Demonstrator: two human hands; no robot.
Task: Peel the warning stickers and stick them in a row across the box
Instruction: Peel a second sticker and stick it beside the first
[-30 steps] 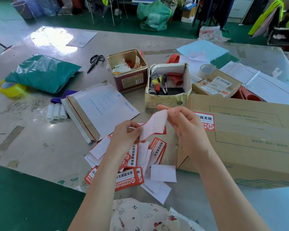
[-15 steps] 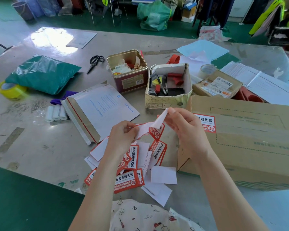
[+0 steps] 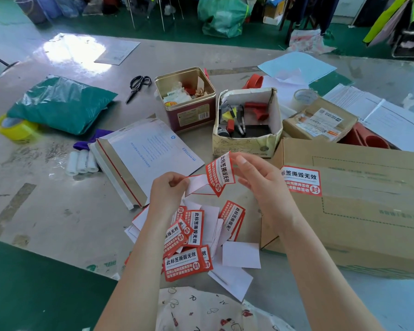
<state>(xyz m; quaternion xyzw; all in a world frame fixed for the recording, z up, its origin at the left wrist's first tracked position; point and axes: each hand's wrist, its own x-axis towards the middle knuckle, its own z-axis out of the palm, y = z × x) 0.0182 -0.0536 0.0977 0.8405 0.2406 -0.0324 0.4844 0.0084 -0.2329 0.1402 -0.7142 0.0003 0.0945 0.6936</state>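
A red and white warning sticker (image 3: 221, 174) hangs in the air between my hands, mostly pulled off its white backing paper (image 3: 197, 185). My right hand (image 3: 261, 185) pinches the sticker's top edge. My left hand (image 3: 166, 191) grips the backing. To the right lies a large brown cardboard box (image 3: 359, 209) with one sticker (image 3: 301, 180) stuck at its near left corner. Below my hands lies a pile of unpeeled stickers (image 3: 189, 237) and blank backings (image 3: 240, 254).
Behind my hands stand a small open paper box of tools (image 3: 246, 142), a red tin (image 3: 189, 115) and a white mailer envelope (image 3: 144, 154). Scissors (image 3: 138, 86), a green bag (image 3: 60, 103), yellow tape (image 3: 14, 130) and papers (image 3: 387, 118) lie farther out.
My right hand has pulled the sticker away from its backing; its printed red face now shows, where before only the white back was seen.
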